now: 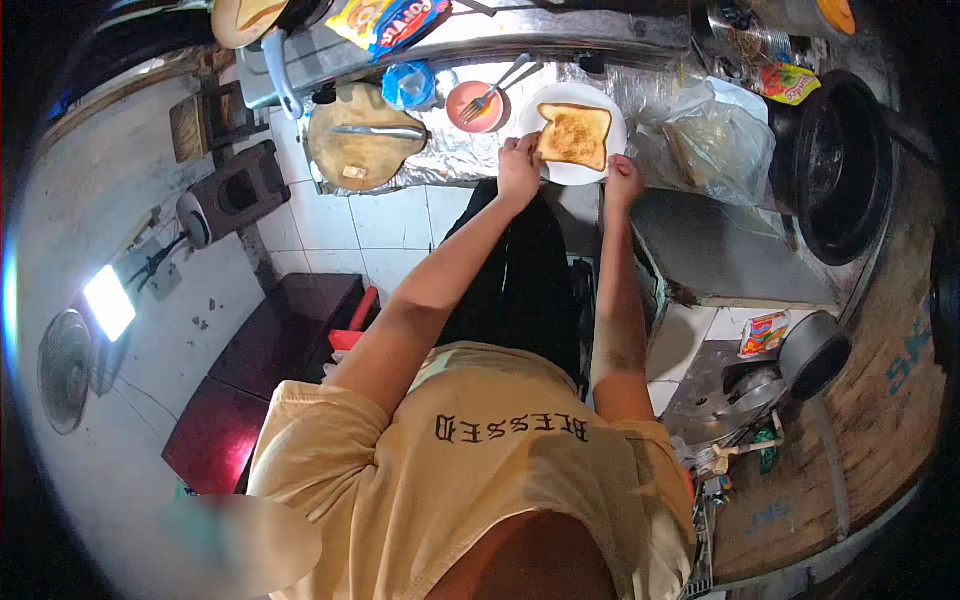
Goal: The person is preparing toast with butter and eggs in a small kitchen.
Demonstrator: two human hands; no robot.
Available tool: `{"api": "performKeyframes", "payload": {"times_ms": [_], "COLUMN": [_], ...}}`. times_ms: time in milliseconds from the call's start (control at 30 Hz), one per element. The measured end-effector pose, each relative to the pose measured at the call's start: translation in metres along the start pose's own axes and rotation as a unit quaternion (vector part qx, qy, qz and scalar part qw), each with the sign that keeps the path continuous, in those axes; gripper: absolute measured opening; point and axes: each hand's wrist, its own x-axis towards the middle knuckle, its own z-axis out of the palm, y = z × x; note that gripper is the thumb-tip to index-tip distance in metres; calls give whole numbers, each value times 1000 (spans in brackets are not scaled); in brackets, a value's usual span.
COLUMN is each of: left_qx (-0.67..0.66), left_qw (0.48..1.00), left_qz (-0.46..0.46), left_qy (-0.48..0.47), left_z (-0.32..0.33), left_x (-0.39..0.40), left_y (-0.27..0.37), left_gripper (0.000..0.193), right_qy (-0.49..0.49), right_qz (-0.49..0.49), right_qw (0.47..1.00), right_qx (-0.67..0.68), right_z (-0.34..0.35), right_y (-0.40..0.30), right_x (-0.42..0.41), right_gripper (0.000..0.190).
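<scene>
A browned slice of toast (576,136) lies over a white plate (570,174) at the counter's front edge. My left hand (519,166) has its fingers and thumb at the toast's left edge, seemingly pinching it. At the plate's lower right rim is my right hand (624,180), fingers curled; whether they grip the rim or the toast's corner cannot be seen. Left of the plate, a fork (487,97) rests in a small pink bowl (459,91). A knife (379,132) lies across a round wooden board (352,161) further left.
A frying pan's light-blue handle (279,75) juts out at upper left, near a snack bag (390,26). Blue plastic (409,86) sits behind the board. Right of the plate are a clear plastic bag (720,142) and a large black basin (847,169).
</scene>
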Motion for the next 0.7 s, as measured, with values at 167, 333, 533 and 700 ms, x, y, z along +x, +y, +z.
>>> {"api": "performKeyframes", "payload": {"times_ms": [167, 333, 533, 700], "left_qx": [-108, -27, -190, -115], "left_qw": [987, 997, 957, 989], "left_qz": [-115, -44, -99, 15], "left_qy": [-35, -61, -195, -95], "left_z": [-16, -35, -51, -34], "left_x": [-11, -28, -42, -76], "left_y": [16, 1, 10, -22], "left_gripper": [16, 11, 16, 14], "right_qy": [101, 36, 53, 96], "right_qz": [40, 49, -72, -142], "right_qw": [993, 997, 996, 977], "right_qx": [-36, -55, 15, -124], "right_z": [-15, -22, -28, -19], "right_y": [22, -18, 3, 31], "right_x": [5, -23, -24, -33], "right_gripper": [18, 17, 17, 18]}}
